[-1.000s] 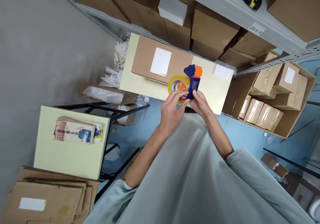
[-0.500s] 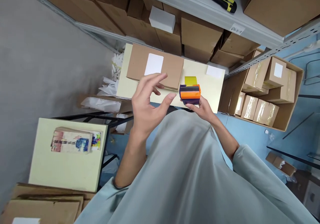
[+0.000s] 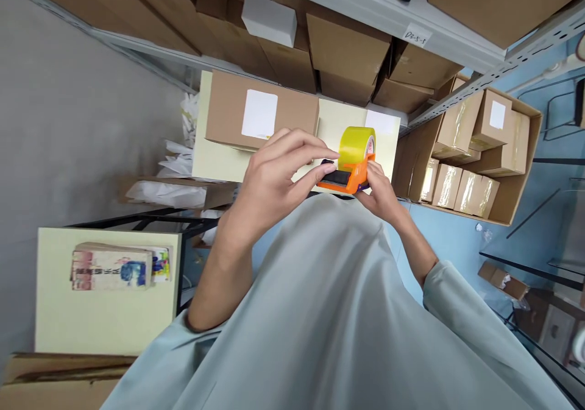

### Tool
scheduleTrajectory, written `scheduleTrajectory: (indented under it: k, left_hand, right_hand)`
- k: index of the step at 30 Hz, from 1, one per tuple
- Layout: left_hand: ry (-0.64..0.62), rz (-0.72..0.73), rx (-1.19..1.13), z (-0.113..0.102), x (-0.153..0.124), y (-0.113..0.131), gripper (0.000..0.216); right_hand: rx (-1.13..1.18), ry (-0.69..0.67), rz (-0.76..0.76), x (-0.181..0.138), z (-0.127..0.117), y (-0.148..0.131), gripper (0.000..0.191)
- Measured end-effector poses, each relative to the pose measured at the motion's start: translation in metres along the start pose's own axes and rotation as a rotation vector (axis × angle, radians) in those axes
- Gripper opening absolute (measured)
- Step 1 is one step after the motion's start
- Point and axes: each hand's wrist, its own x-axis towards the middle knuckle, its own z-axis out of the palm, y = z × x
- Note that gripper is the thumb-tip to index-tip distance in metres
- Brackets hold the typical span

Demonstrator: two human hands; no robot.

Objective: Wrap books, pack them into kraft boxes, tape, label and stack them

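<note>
My right hand (image 3: pixel 382 192) is closed around an orange and blue tape dispenser (image 3: pixel 343 179), holding it in front of my chest. A yellow tape roll (image 3: pixel 358 144) is mounted on it. My left hand (image 3: pixel 273 175) reaches in from the left, its fingertips pinched together at the dispenser's dark front end. What, if anything, lies between those fingertips is too small to see. Both hands hover over a pale table (image 3: pixel 205 154), where a cardboard box (image 3: pixel 228 117) with a white label lies flat.
A metal shelf (image 3: pixel 365 2) stacked with cardboard boxes runs along the back. An open carton (image 3: pixel 525 154) of taped packages stands at the right. A second pale table (image 3: pixel 64 325) at the left carries a printed packet (image 3: pixel 112 269). Flattened cardboard (image 3: pixel 46 379) lies at the lower left.
The dispenser has been turned so the yellow roll now shows on top. My left hand, open and apart half a second ago, has closed in on its front end.
</note>
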Motion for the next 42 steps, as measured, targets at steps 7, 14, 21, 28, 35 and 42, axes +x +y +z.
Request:
scheduleTrajectory:
  k: [7, 14, 21, 28, 35, 42]
  left_hand:
    - [0.007, 0.034, 0.043, 0.000, -0.007, 0.002, 0.022]
    - [0.118, 0.064, 0.115, 0.003, -0.036, 0.002, 0.020]
    - [0.227, 0.011, 0.088, -0.003, -0.072, 0.007, 0.016]
    - [0.415, 0.068, 0.181, 0.023, -0.103, -0.030, 0.018]
    - [0.612, -0.437, -0.017, 0.087, -0.157, -0.101, 0.021]
    - [0.749, -0.925, -0.580, 0.164, -0.158, -0.192, 0.006]
  right_hand:
    - [-0.066, 0.000, -0.051, -0.004, -0.001, 0.000, 0.018]
    - [-0.105, 0.007, -0.096, -0.001, 0.009, 0.002, 0.025]
    - [-0.177, 0.029, -0.182, -0.001, 0.017, 0.009, 0.020]
    - [-0.114, -0.240, -0.105, -0.010, 0.013, 0.030, 0.034]
    - [-0.228, -0.483, 0.145, -0.016, 0.017, 0.096, 0.053]
    - [-0.621, -0.643, 0.272, -0.002, 0.053, 0.143, 0.057]
